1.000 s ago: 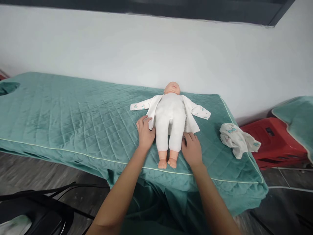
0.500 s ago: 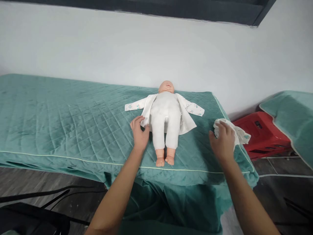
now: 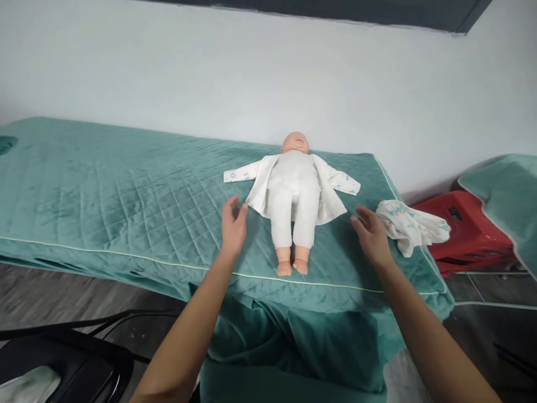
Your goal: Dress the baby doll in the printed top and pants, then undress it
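A baby doll [image 3: 295, 184] with a white cloth body lies on its back on a green quilted bed [image 3: 176, 201], head towards the wall. On its arms is a white baby jacket [image 3: 330, 202] with printed sleeves, its front spread apart to both sides. My left hand [image 3: 234, 225] hovers just left of the jacket's lower corner, fingers apart, holding nothing. Right of the doll, my right hand [image 3: 371, 232] is also open and bare. Beside it, a crumpled white printed baby garment [image 3: 411, 225] lies at the bed's right edge, partly hanging over.
A red plastic stool [image 3: 470, 229] stands right of the bed, near another green-covered surface [image 3: 499, 196]. A pale wall [image 3: 210, 73] runs behind the bed. At lower left is a black chair [image 3: 84, 364] with a cloth on it.
My right hand has come away from the crumpled garment, moving left towards the doll. My left hand has drawn slightly away from the jacket's edge. The view has shifted a little.
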A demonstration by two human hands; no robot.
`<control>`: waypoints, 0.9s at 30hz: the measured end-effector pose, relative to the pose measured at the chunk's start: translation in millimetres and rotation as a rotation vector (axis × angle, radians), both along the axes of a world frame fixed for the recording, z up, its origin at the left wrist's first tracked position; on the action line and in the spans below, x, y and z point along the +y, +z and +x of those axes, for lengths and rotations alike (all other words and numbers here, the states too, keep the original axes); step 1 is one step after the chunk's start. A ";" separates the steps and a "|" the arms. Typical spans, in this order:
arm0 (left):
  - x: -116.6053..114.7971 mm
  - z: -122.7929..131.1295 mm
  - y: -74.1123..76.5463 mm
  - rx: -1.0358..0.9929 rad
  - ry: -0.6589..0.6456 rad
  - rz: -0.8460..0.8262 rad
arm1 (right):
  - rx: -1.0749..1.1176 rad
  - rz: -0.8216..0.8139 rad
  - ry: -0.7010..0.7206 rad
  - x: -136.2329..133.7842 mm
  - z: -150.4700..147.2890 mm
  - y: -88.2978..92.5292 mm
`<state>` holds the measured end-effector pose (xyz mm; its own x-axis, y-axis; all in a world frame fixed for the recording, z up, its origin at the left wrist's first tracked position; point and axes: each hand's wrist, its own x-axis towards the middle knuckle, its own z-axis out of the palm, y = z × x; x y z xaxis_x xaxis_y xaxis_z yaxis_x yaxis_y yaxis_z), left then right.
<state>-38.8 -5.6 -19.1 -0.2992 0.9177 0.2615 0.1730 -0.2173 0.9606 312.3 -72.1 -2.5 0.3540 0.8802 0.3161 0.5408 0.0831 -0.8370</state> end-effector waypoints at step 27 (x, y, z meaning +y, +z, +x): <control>84.1 25.0 4.2 -0.322 -0.299 -0.158 | 0.233 -0.094 -0.169 106.6 -43.2 -2.8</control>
<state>-13.8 78.5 -14.8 -0.0586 0.9971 0.0492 -0.1870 -0.0594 0.9806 269.1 34.5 -5.3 0.5518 0.8239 0.1293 0.3325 -0.0752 -0.9401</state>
